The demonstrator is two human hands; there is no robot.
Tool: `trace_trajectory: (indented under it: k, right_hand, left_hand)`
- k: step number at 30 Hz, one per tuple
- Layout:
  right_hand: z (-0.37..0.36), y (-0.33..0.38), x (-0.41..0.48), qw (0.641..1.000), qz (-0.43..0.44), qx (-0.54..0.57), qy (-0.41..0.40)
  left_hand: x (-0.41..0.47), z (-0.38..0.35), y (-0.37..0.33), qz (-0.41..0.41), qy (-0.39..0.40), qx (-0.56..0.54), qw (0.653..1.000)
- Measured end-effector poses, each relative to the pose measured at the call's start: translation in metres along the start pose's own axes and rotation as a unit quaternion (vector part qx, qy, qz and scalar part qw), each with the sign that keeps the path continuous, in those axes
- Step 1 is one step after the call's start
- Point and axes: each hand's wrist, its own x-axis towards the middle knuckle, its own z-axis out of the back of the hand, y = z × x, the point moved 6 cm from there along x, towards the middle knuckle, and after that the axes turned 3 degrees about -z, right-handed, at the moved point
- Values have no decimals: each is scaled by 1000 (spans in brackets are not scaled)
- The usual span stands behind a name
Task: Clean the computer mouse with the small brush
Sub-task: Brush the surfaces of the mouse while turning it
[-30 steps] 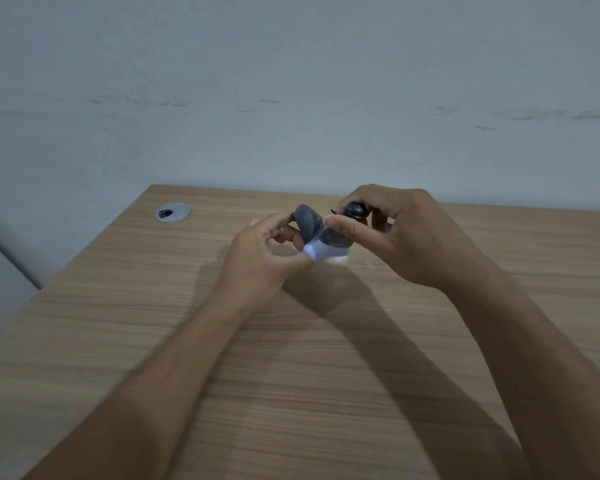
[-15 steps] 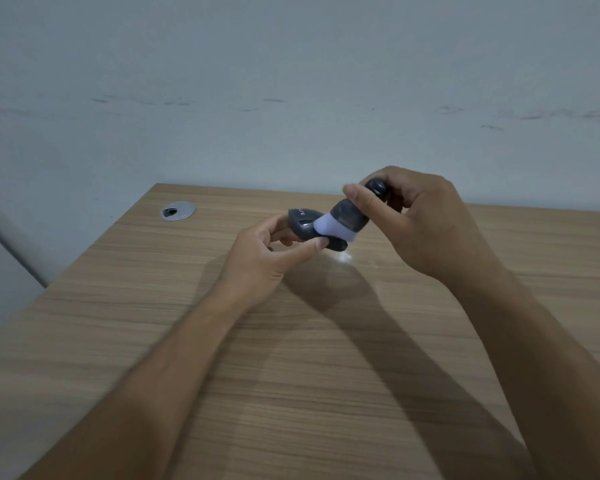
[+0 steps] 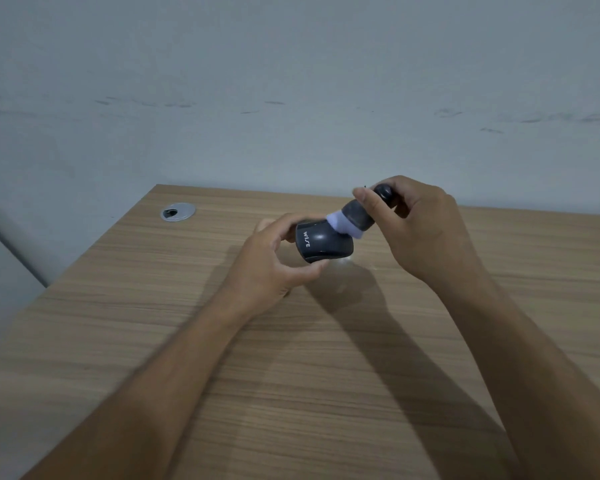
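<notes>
Head view, brushing stroke in progress. The left hand [image 3: 272, 261] grasps the dark grey plastic computer mouse [image 3: 323, 242] between thumb and fingers, holding it raised above the wood-grain laminate desk [image 3: 153, 341], its white lettering turned toward the camera. The right hand [image 3: 426, 230] is closed around the dark, knob-topped handle of the small round brush with pale lilac bristles [image 3: 357, 216]; the bristles press against the mouse's upper far edge. Compared with one second ago, when the bristles lay underneath the mouse near the left thumb, the brush has risen and swung to the right, and the mouse has rotated so that a broader face shows. Half a second ago the bristles crossed its middle. This suggests the sweep is travelling across the shell toward one end, so one face is probably covered while others remain. A round silver cable grommet [image 3: 178, 212] sits well apart, near the desk's far left corner.
</notes>
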Motion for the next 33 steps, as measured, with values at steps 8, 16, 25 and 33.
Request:
trace_trajectory:
  k: [8,16,25,33]
  right_hand:
    - [-15,27,-9,996,50,10,79]
    - [2,5,1,998,29,-55,-25]
    - [-10,21,-5,998,62,-8,11]
    - [-4,11,-1,999,-12,-16,-28]
  left_hand:
    - [-3,9,-5,-8,-9,52,999]
    - [-4,2,-12,-65,4,116,991]
    - [1,3,-6,-119,-10,171,978]
    - [-1,-8,-20,-171,-1,182,968]
